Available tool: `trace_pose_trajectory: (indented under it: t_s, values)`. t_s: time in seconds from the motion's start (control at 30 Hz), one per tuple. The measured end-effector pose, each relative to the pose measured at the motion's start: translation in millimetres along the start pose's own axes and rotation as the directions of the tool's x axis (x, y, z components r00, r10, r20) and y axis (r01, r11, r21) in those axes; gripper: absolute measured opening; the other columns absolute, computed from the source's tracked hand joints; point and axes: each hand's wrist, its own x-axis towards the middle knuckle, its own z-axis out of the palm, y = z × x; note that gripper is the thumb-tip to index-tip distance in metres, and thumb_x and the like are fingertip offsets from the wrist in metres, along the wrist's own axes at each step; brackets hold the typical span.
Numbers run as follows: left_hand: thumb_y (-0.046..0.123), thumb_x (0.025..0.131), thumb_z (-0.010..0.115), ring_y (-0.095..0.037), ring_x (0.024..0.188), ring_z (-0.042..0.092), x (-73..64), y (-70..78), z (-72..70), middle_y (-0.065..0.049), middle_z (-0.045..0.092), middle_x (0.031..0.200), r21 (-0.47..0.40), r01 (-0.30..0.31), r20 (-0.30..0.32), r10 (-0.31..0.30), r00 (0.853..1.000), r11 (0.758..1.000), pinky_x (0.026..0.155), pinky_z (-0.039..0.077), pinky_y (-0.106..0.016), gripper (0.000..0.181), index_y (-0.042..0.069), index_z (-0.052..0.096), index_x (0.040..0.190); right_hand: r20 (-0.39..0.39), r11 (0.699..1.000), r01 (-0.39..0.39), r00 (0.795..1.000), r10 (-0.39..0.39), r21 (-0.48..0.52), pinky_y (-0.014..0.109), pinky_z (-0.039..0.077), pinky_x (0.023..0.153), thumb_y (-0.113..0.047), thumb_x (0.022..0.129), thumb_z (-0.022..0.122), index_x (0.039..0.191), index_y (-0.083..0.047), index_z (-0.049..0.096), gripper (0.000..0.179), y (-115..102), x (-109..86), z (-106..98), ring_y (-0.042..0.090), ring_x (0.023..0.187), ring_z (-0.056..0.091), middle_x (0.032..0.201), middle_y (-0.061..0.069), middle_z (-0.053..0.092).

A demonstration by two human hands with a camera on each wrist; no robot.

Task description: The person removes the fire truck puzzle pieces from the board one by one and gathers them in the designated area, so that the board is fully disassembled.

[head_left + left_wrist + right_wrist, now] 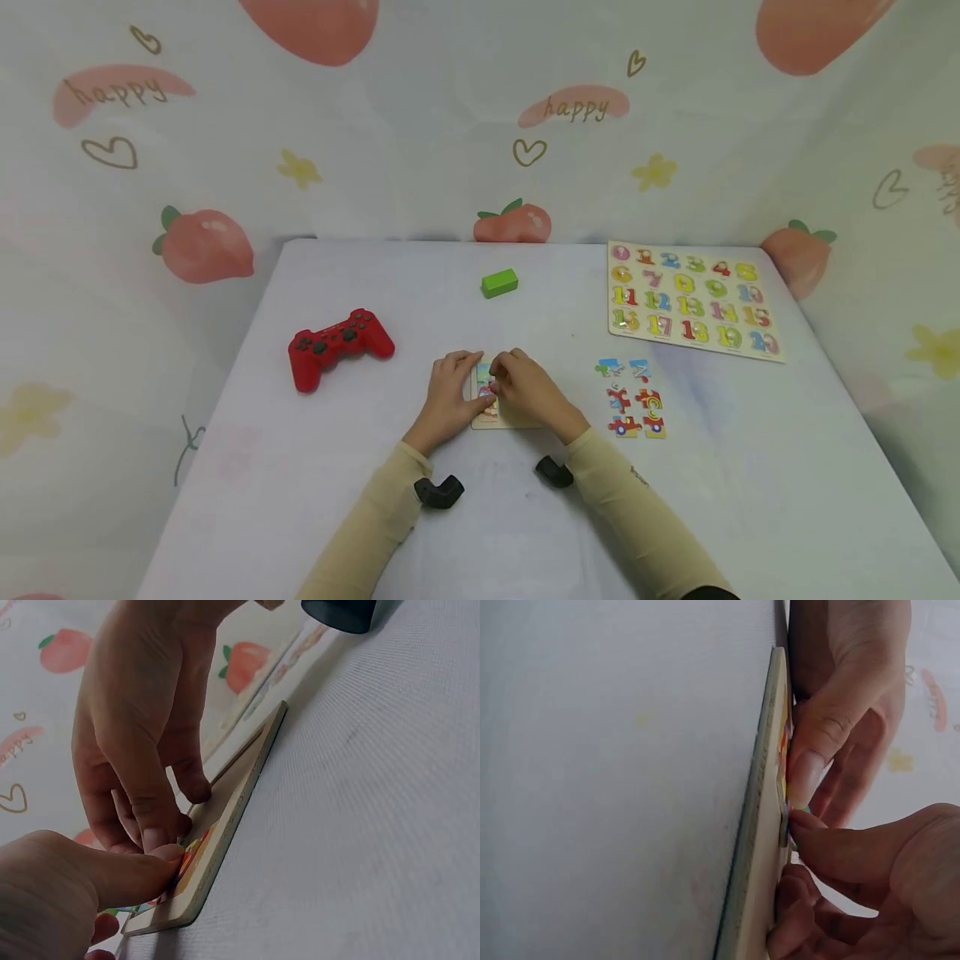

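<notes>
A small jigsaw board (pixel 517 417) with a pale wooden rim lies on the table between my hands. Picture pieces (pixel 487 408) fill its left side; bare wood shows at the right. My left hand (pixel 448 392) rests along the board's left side, its thumb (pixel 150 874) pressing on the pieces. From the right, my right hand (pixel 528 387) reaches over the board, fingers bent down, pinching a jigsaw piece (pixel 784 829) at its surface. Fingers hide most of that piece. Several loose jigsaw pieces (pixel 630 400) lie in two columns right of the board.
A red game controller (pixel 341 343) lies to the left. Beyond the board sits a green block (pixel 499 283). At the back right is a number puzzle board (pixel 693 304). Black wrist mounts (pixel 438 492) stick out from both sleeves. A patterned cloth hangs behind the table.
</notes>
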Motion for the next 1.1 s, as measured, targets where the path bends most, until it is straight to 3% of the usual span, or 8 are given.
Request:
trace_pose_trajectory:
  t_s: [0.23,0.53,0.8,1.1]
  values:
    - [0.021,0.077,0.08,-0.033,0.12,0.038,0.6,3.3,-1.3,-0.014,0.046,0.132,-0.031,0.026,-0.004,-0.026,1.0,0.999,0.1,0.034,-0.047,0.071,0.007,0.049,0.139,-0.008,0.999,-0.022,1.0,0.023,0.045,0.036,0.049,0.076,-0.006,0.086,0.069,0.088,-0.006,0.062,0.008,-1.7,2.8,1.6,0.02,0.084,0.058,0.088,0.006,0.06]
    - [0.022,0.075,0.081,-0.031,0.119,0.038,1.1,3.4,-1.9,-0.013,0.048,0.13,-0.041,0.046,-0.011,-0.047,0.999,0.998,0.099,0.034,-0.047,0.072,0.009,0.049,0.138,-0.036,0.981,-0.102,0.993,0.109,0.166,0.034,0.051,0.073,-0.012,0.093,0.061,0.111,-0.003,0.058,0.02,-0.1,6.9,4.0,0.015,0.074,0.062,0.086,0.007,0.067]
    - [0.021,0.073,0.083,-0.033,0.119,0.038,1.7,3.6,-3.3,-0.014,0.048,0.127,-0.062,0.063,-0.028,-0.065,0.997,0.996,0.099,0.034,-0.049,0.071,0.01,0.051,0.135,-0.052,0.967,-0.175,0.981,0.188,0.183,0.03,0.046,0.067,-0.014,0.095,0.058,0.096,-0.011,0.065,0.008,3.8,15.6,3.2,0.015,0.072,0.057,0.083,0.004,0.066]
    - [0.024,0.075,0.082,-0.03,0.119,0.038,1.6,3.9,-2.9,-0.011,0.048,0.128,-0.061,0.083,0.001,-0.083,0.997,0.995,0.099,0.033,-0.047,0.064,0.012,0.054,0.132,0.005,0.939,-0.24,0.969,0.247,0.247,0.029,0.047,0.069,-0.021,0.096,0.058,0.1,-0.012,0.065,0.012,20.4,11.1,-18.5,0.017,0.081,0.06,0.09,0.004,0.067]
